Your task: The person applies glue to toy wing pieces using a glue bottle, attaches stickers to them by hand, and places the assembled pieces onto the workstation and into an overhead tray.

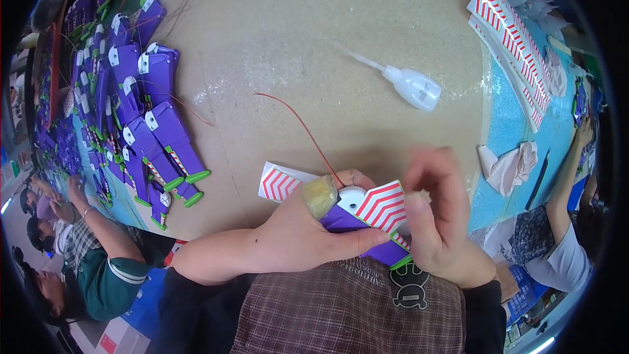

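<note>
Near edge, centre: left hand [308, 236] clamped around purple toy wing [367, 223], taped thumb on top. Right hand [436, 216] pinching red-and-white chevron sticker [383, 206] onto it, fingers curled tight. Red wire [298, 124] trailing far-left. Glue bottle [413, 86] lying far right. Purple wing pile [141, 111] stacked left.

Evenly and brightly lit from overhead, with no harsh glare. Soft, short shadows only, under the glue bottle [413, 86] and beneath the right hand [438, 216]. Blurred by motion at that hand's fingertips; sharp enough across the beige tabletop [295, 39]. Strongly bent by the fisheye toward the rim, with straight edges curving. Black in all four corners. Dimmer and softer at the far left edge.
</note>
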The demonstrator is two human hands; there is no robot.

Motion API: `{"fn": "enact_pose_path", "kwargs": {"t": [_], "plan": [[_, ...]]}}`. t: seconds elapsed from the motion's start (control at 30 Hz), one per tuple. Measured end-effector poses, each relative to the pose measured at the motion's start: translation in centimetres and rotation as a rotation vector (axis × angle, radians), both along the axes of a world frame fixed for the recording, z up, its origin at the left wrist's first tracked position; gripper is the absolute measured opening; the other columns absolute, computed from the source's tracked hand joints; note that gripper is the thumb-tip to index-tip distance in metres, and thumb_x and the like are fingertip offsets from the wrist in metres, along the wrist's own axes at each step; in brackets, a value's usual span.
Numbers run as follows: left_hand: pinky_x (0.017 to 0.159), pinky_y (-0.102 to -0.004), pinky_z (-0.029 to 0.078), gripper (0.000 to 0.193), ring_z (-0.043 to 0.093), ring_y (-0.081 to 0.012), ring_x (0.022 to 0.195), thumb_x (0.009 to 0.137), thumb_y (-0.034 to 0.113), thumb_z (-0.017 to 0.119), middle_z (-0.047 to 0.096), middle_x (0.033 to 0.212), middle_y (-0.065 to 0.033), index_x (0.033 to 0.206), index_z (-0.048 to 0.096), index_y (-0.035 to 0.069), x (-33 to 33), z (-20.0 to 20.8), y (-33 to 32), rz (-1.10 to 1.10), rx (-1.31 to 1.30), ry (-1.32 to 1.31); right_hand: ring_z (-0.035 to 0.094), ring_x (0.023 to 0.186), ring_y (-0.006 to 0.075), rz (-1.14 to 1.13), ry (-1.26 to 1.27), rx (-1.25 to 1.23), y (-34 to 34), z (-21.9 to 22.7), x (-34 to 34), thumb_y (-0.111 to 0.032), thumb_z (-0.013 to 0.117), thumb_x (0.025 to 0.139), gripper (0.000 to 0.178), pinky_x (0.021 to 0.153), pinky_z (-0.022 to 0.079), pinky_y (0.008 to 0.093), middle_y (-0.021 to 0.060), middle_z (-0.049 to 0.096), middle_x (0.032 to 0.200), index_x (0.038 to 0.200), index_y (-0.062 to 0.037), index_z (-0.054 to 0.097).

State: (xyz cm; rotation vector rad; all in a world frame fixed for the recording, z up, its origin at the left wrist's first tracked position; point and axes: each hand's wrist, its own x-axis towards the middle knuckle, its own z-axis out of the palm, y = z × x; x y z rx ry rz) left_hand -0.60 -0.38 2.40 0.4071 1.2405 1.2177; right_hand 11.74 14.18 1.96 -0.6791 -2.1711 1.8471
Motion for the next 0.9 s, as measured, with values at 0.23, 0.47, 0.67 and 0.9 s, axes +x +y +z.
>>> {"fn": "enact_pose_path", "kwargs": {"t": [0.23, 0.47, 0.67, 0.9], "plan": [[0.071, -0.0219, 0.047, 0.021, 0.057, -0.0069, 0.081, 0.092, 0.015, 0.055, 0.059, 0.093, -0.0028, 0.108, 0.049, 0.002, -1.1, -0.6, -1.1, 0.231, 0.035, -0.247, 0.059, 0.075, 0.0242, 0.46, -0.049, -0.13, 3.2, 0.9, 0.6, -0.014, 0.074, 0.07, 0.02, 0.066, 0.045, 0.0319, 0.009, 0.058, 0.079, 0.082, -0.0042, 0.061], [0.091, -0.0299, 0.041, 0.037, 0.051, -0.0131, 0.104, 0.092, 0.011, 0.053, 0.053, 0.114, -0.0067, 0.126, 0.039, 0.003, 0.7, -2.0, -0.2, 0.483, 0.073, -0.052, 0.058, 0.085, 0.0241, 0.093, -0.055, -0.111, 0.2, 0.1, -1.2, -0.013, 0.077, 0.069, 0.024, 0.075, 0.045, 0.0323, 0.0089, 0.058, 0.085, 0.079, -0.0021, 0.059], [0.091, -0.0302, 0.039, 0.065, 0.046, -0.0134, 0.108, 0.079, 0.01, 0.07, 0.043, 0.126, -0.0097, 0.132, 0.032, 0.001, 1.3, -2.5, -0.9, 0.461, 0.29, 0.255, 0.058, 0.089, 0.0269, 0.377, 0.06, -0.051, 0.9, -0.4, -2.9, -0.006, 0.056, 0.086, 0.017, 0.079, 0.045, 0.0334, 0.0125, 0.058, 0.093, 0.102, -0.001, 0.059], [0.056, -0.0264, 0.047, 0.029, 0.059, -0.0128, 0.063, 0.094, 0.027, 0.049, 0.062, 0.086, -0.0081, 0.102, 0.055, 0.0, -6.2, -1.2, 6.3, 0.497, -0.02, 0.173, 0.06, 0.084, 0.0249, 0.096, 0.156, -0.054, 2.6, -1.6, -2.8, -0.01, 0.047, 0.092, 0.017, 0.076, 0.046, 0.0328, 0.0122, 0.061, 0.087, 0.096, -0.0003, 0.06]]}}
